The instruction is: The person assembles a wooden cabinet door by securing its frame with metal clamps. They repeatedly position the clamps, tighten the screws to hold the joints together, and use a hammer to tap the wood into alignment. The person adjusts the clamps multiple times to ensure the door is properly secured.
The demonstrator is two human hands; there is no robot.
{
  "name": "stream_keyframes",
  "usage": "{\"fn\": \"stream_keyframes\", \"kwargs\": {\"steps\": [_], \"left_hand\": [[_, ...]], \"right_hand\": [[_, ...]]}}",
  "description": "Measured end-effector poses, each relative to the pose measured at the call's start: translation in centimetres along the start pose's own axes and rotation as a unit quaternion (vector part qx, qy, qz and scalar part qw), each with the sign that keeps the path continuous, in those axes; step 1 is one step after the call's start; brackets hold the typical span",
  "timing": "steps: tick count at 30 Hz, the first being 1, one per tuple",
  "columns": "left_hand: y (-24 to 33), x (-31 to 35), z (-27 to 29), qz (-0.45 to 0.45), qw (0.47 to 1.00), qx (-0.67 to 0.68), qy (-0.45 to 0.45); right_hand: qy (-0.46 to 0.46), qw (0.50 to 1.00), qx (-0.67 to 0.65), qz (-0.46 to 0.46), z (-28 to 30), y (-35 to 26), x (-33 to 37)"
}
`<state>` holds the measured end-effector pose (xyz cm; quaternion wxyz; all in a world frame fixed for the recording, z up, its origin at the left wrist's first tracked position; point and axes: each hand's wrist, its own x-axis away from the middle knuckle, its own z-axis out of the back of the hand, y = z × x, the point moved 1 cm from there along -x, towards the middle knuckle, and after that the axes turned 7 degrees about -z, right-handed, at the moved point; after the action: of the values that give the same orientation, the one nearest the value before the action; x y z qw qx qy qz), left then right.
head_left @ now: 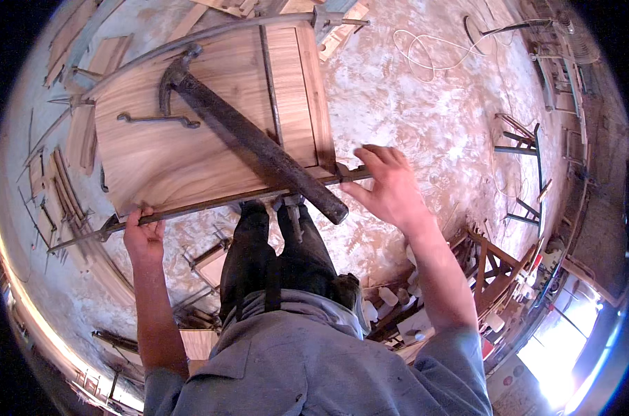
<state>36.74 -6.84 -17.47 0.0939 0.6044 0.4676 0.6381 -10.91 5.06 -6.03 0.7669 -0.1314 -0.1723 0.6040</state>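
A wooden panel [234, 73] lies before me, with a metal bar clamp [210, 202] along its near edge. My left hand [145, 239] has its fingers around the bar close to the clamp's left jaw. At the other end, my right hand [387, 184] is held with thumb and fingers apart beside the clamp's screw end; contact there is unclear. A claw hammer [252, 142] rests diagonally across the panel, its handle reaching past the near edge. Left of it lies a small double-ended wrench [158, 119]. A second bar clamp [224, 26] runs along the far edge, and a thin metal bar [270, 83] crosses the panel.
Long boards [85, 135] lie on the floor at left, with more wood pieces beyond the panel. A pale cord [436, 66] trails across the floor at upper right. Dark metal frames [526, 149] stand right, and a wooden frame [491, 267] with containers sits at lower right.
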Motion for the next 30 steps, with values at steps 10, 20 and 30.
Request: {"fn": "stream_keyframes", "kwargs": {"steps": [10,20,30], "left_hand": [[-0.2,1.0,-0.8,-0.018,0.997,-0.05,0.052],[-0.7,2.4,-2.9,-0.063,0.992,-0.049,0.096],[-0.3,2.4,-3.5,-0.062,0.988,-0.095,0.106]], "right_hand": [[-0.34,0.929,-0.04,-0.142,-2.7,0.8,-3.2],[-0.275,0.958,-0.044,-0.065,-2.6,-0.3,-2.8],[-0.218,0.972,0.059,-0.065,-3.2,-11.3,-5.4]]}}
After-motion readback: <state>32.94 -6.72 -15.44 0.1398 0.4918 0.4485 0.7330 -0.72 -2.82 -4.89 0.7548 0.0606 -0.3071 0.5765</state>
